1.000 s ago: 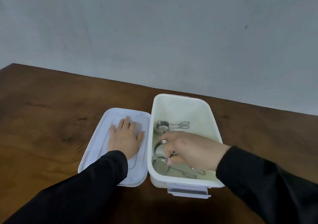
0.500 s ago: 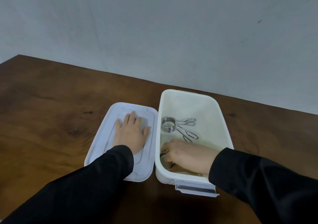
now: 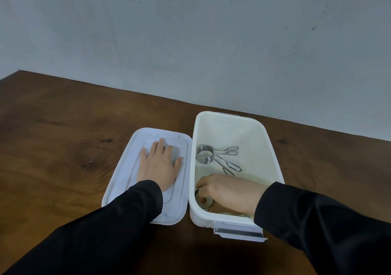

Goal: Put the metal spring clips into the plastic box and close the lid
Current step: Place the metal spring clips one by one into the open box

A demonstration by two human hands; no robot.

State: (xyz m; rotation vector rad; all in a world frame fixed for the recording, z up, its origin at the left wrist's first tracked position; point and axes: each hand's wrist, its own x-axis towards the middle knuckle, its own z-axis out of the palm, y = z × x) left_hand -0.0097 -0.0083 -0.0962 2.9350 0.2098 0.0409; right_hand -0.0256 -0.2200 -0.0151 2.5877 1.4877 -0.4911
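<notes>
A white plastic box (image 3: 273,158) stands open on the brown wooden table. One metal spring clip (image 3: 205,154) lies on the box floor near the middle, handles pointing right. My right hand (image 3: 228,192) is down in the near end of the box, fingers curled over a second spring clip (image 3: 201,198), which it mostly hides. The white lid (image 3: 127,169) lies flat on the table just left of the box. My left hand (image 3: 158,164) rests palm down on the lid with fingers spread.
The wooden table (image 3: 53,137) stretches left and behind the box to a grey wall (image 3: 190,42). A latch flap (image 3: 239,231) sticks out from the box's near end.
My right hand has sunk lower into the near end of the box with the clip. The far clip's handles now lie spread. My left hand stays on the lid.
</notes>
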